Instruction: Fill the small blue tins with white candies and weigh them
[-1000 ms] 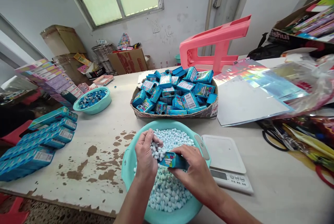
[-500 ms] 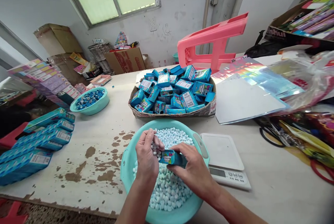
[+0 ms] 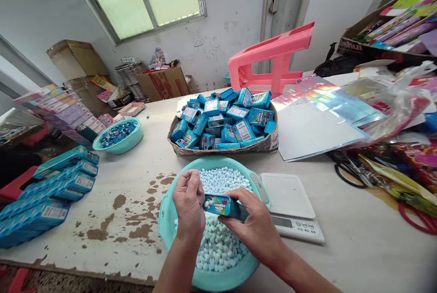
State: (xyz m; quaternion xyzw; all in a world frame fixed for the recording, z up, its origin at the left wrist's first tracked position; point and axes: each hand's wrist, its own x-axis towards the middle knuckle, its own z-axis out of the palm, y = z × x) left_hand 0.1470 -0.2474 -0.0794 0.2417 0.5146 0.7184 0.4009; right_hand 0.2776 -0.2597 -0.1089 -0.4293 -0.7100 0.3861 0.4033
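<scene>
My right hand [image 3: 252, 224] grips a small blue candy tin [image 3: 220, 205] lying on its side, labelled "CARAMELO MACIZO". A few pale candies [image 3: 207, 203] show at its left end. My left hand [image 3: 189, 204] is closed with curled fingers, pressed up to that end; whatever is in its palm is hidden. Both hands are above a turquoise basin [image 3: 169, 234] holding many pale blue and white candies [image 3: 221, 250]. Just behind it, a cut-down carton [image 3: 223, 149] is heaped with blue tins [image 3: 225, 120].
A white kitchen scale [image 3: 290, 197] stands right of the basin. At left are stacked blue display boxes [image 3: 51, 193] and a small turquoise bowl [image 3: 128, 145] of shiny blue pieces. Shiny sheets [image 3: 324, 124], plastic bags [image 3: 396, 97] and a pink stool [image 3: 269, 56] lie farther back.
My left hand has turned and closed, hiding the candies that showed in its palm. Candies now appear at the tin's end. The view has shifted slightly.
</scene>
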